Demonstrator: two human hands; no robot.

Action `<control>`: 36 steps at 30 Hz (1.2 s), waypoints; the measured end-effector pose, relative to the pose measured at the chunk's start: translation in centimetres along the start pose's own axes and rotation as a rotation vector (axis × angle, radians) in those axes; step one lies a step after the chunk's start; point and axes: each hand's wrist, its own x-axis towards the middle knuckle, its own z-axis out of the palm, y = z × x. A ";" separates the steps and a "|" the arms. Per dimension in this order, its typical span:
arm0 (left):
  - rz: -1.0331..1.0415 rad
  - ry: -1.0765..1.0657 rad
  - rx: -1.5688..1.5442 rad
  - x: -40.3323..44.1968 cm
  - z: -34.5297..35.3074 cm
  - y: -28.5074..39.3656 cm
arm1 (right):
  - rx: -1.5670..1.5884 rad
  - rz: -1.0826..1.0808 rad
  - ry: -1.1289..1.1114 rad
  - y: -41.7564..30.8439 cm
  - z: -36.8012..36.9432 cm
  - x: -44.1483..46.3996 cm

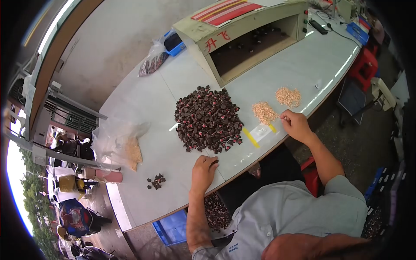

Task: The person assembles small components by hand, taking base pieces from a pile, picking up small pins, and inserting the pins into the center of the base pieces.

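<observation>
My left hand [203, 174] is closed at the table's front edge, with a small dark piece [214, 163] between thumb and fingers. Just beyond it lies a big heap of small black parts with pinkish-red spots [208, 119]. My right hand [296, 126] is closed in a pinch beside a small pile of beige bits [264, 113]; whatever its fingertips hold is too small to make out. A second beige pile [288, 97] lies a little farther back. Yellow tape strips [251, 138] mark the tabletop between my hands.
A beige box-shaped machine [255, 41] with a wide opening stands at the back. A few black parts [156, 181] lie apart on the left, near a clear bag of beige bits [132, 152]. A blue bin [170, 227] sits below the table edge; a red stool [365, 67] stands right.
</observation>
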 end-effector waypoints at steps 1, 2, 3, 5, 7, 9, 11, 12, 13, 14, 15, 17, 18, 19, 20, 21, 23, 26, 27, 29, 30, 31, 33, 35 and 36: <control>-0.019 -0.002 -0.008 0.0 0.1 -0.1 | -0.051 -0.006 -0.020 -0.1 0.0 0.0; -0.040 -0.003 -0.016 0.0 0.2 -0.2 | -0.068 -0.004 -0.033 -0.2 0.1 0.1; -0.064 -0.003 -0.022 -0.1 0.3 -0.3 | -0.083 -0.005 -0.047 -0.3 0.3 0.2; -0.057 0.047 -0.048 -0.2 0.4 0.0 | -0.108 -0.012 -0.057 -0.4 0.9 0.4; -0.096 0.072 -0.097 -0.1 0.3 0.7 | -0.132 -0.013 -0.046 -0.4 1.6 0.5; -0.186 0.073 -0.173 -0.1 0.0 1.6 | -0.179 0.013 -0.044 -0.9 1.9 0.5; -0.248 0.052 -0.304 -0.2 0.5 1.5 | -0.209 0.030 -0.040 -1.1 2.3 0.7; -0.279 0.041 -0.369 -0.3 0.9 1.3 | -0.215 0.035 -0.035 -1.2 2.5 0.7; -0.292 0.039 -0.434 -0.4 1.4 1.2 | -0.221 0.040 -0.028 -1.2 2.7 0.8; -0.304 0.036 -0.501 -0.4 2.0 1.1 | -0.217 0.038 -0.030 -1.2 2.8 0.8; -0.316 0.032 -0.569 -0.5 2.4 1.1 | -0.214 0.038 -0.031 -1.1 2.8 0.8; -0.310 -0.004 -0.597 -0.4 3.0 1.3 | -0.216 0.031 -0.027 -0.6 2.8 0.6; -0.307 -0.020 -0.612 -0.3 3.2 1.4 | -0.220 0.026 -0.021 -0.3 2.7 0.6; -0.302 -0.031 -0.641 -0.2 3.3 1.6 | -0.224 0.020 -0.017 -0.2 2.7 0.5; -0.297 -0.042 -0.669 -0.1 3.3 2.0 | -0.220 0.018 -0.016 -0.1 2.7 0.5; -0.293 -0.054 -0.698 0.0 3.4 2.2 | -0.215 0.018 -0.016 -0.2 2.7 0.5; -0.287 -0.069 -0.705 0.1 3.8 2.3 | -0.207 0.030 -0.017 -0.5 2.6 0.5; -0.301 -0.089 -0.697 0.3 4.0 2.6 | -0.206 0.052 -0.023 -1.1 2.6 0.7; -0.310 -0.095 -0.691 0.3 4.0 2.7 | -0.210 0.053 -0.025 -1.2 2.6 0.8; -0.314 -0.100 -0.687 0.2 4.3 2.4 | -0.214 0.041 -0.024 -1.4 2.8 0.9; -0.316 -0.103 -0.685 0.2 4.4 2.4 | -0.215 0.030 -0.021 -1.3 2.9 1.0; -0.320 -0.105 -0.682 0.2 4.4 2.4 | -0.215 0.018 -0.018 -1.2 3.1 1.0; -0.330 -0.105 -0.674 0.2 4.4 2.6 | -0.200 0.001 -0.015 -0.8 3.5 1.1; -0.329 -0.104 -0.674 0.1 4.4 2.6 | -0.199 -0.012 -0.011 -0.7 3.7 1.2; -0.329 -0.103 -0.674 0.1 4.4 2.6 | -0.207 -0.015 -0.008 -0.7 3.8 1.2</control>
